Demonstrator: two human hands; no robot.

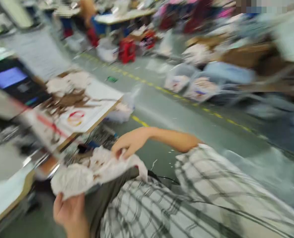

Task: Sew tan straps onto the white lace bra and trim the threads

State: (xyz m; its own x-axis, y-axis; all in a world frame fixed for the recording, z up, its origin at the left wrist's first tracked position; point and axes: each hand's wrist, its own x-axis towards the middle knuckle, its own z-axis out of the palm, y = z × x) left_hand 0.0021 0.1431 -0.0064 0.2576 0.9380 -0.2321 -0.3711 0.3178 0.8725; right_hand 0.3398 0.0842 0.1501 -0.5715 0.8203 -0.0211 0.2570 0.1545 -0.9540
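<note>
A white piece of cloth (pixel 74 180) lies across my lap, crumpled, with small brown pieces or marks on it. At its lower left edge, my left hand (pixel 71 210) pinches the cloth between thumb and fingers. My right hand (pixel 130 143) is bent over the cloth's far right part, its curled fingers closed on the fabric. One end of the cloth droops past my right hand. Motion blurs the picture, so fine details of the cloth cannot be made out.
A worktable (pixel 104 97) at the left bears brown scraps (pixel 67 100), white cloth and a red and yellow ring-shaped thing (pixel 75 118). Near it are a machine with a lit display (pixel 8 77). Bags of cloth (pixel 201 87) and a red stool (pixel 127 50) stand beyond the yellow floor line.
</note>
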